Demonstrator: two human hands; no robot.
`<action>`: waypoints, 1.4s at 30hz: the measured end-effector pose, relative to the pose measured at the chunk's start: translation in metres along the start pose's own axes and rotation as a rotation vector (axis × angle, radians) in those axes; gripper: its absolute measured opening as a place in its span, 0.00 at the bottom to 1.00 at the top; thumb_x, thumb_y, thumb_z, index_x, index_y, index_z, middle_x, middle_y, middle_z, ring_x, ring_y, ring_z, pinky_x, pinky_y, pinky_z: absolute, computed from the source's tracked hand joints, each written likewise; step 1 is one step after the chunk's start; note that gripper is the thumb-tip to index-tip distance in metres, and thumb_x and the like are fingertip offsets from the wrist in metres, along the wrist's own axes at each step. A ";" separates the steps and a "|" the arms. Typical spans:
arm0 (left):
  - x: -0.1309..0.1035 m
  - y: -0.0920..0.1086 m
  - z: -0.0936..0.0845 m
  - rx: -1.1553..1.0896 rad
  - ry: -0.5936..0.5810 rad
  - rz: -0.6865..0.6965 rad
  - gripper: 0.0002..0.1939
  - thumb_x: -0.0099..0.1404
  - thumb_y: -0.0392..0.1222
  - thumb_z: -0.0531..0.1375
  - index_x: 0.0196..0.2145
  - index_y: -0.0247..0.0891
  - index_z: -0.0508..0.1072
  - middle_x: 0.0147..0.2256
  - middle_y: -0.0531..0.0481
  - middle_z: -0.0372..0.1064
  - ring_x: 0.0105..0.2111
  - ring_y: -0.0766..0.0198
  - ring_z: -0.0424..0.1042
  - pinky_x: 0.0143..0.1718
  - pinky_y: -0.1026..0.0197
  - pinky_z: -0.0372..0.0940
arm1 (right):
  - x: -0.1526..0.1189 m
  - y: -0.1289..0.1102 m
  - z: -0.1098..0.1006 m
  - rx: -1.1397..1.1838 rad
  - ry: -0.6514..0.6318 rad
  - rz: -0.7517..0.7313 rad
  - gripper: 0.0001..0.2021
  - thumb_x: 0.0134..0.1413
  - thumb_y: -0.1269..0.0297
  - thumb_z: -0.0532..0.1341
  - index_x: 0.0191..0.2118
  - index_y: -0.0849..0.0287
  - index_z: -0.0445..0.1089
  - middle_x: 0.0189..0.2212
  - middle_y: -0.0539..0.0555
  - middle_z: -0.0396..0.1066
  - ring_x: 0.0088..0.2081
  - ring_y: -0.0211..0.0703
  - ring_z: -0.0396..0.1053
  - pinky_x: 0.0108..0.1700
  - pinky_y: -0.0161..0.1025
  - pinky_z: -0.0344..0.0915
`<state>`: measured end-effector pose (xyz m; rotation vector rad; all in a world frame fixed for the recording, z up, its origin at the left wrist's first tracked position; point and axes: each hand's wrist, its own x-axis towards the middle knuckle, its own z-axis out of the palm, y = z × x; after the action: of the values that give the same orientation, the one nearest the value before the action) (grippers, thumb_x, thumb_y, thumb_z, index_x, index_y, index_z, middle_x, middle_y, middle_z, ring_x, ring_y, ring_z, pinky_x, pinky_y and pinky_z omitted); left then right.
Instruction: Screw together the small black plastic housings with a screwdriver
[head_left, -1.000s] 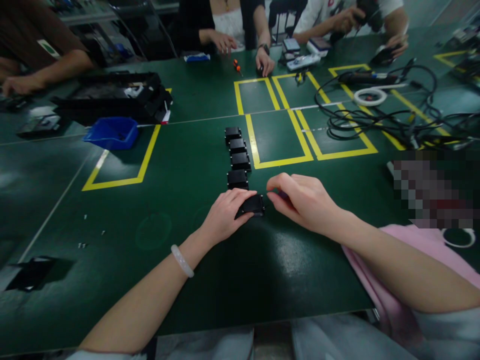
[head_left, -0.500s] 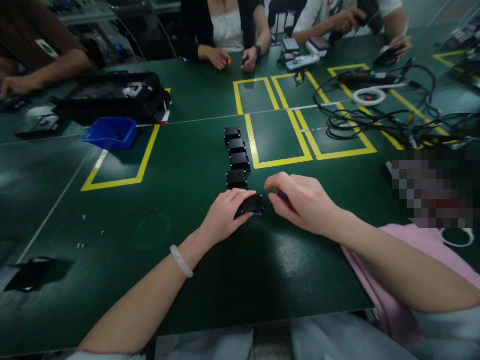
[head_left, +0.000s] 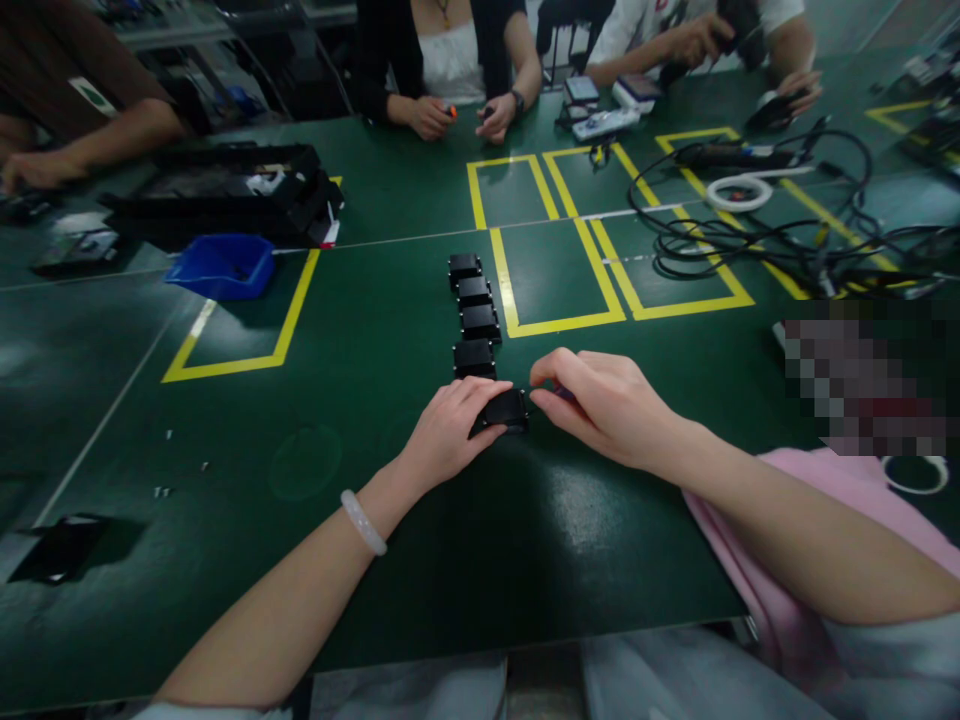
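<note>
A small black box [head_left: 507, 408] lies on the green table, gripped between the thumb and fingers of my left hand [head_left: 454, 430]. Just right of it is my right hand [head_left: 600, 405], its thumb and forefinger pinched close to the box's right edge. Something small and dark shows inside that pinch, too hidden to make out. Beyond my left hand, several similar black boxes [head_left: 474, 357] form a row running away from me.
At the left are a blue tray [head_left: 223, 267], long black trays [head_left: 225, 195], a black piece [head_left: 60, 548] and tiny screws [head_left: 163, 492]. Black cables [head_left: 697, 245] tangle at the right. A pink cloth [head_left: 817, 520] lies near my right forearm. People sit across the table.
My right hand's thumb and forefinger have come slightly closer to the box edge. My left hand keeps its hold. Across the table, a person's hands have shifted slightly left.
</note>
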<state>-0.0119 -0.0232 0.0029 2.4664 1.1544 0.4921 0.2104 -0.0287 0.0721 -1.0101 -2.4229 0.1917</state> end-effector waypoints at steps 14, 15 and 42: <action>0.000 -0.002 0.002 0.003 0.010 0.008 0.22 0.65 0.42 0.58 0.56 0.40 0.61 0.51 0.45 0.64 0.50 0.54 0.64 0.50 0.51 0.61 | -0.001 0.002 0.003 -0.044 0.060 -0.017 0.07 0.61 0.65 0.51 0.38 0.61 0.63 0.24 0.50 0.67 0.24 0.36 0.64 0.29 0.34 0.58; 0.000 -0.002 0.002 0.002 0.010 0.009 0.22 0.65 0.42 0.58 0.56 0.40 0.61 0.51 0.45 0.64 0.50 0.54 0.64 0.50 0.51 0.61 | 0.000 0.001 0.003 -0.051 0.058 -0.022 0.07 0.62 0.64 0.51 0.37 0.61 0.63 0.24 0.50 0.67 0.24 0.36 0.63 0.29 0.34 0.57; 0.000 -0.001 0.001 0.002 0.005 0.010 0.22 0.64 0.41 0.58 0.56 0.40 0.61 0.51 0.45 0.64 0.51 0.54 0.64 0.51 0.50 0.61 | -0.001 0.001 0.004 -0.014 0.052 0.009 0.08 0.61 0.63 0.52 0.41 0.61 0.62 0.27 0.52 0.69 0.26 0.39 0.67 0.30 0.36 0.61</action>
<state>-0.0119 -0.0225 0.0013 2.4754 1.1458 0.5005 0.2099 -0.0284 0.0679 -1.0200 -2.3760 0.1498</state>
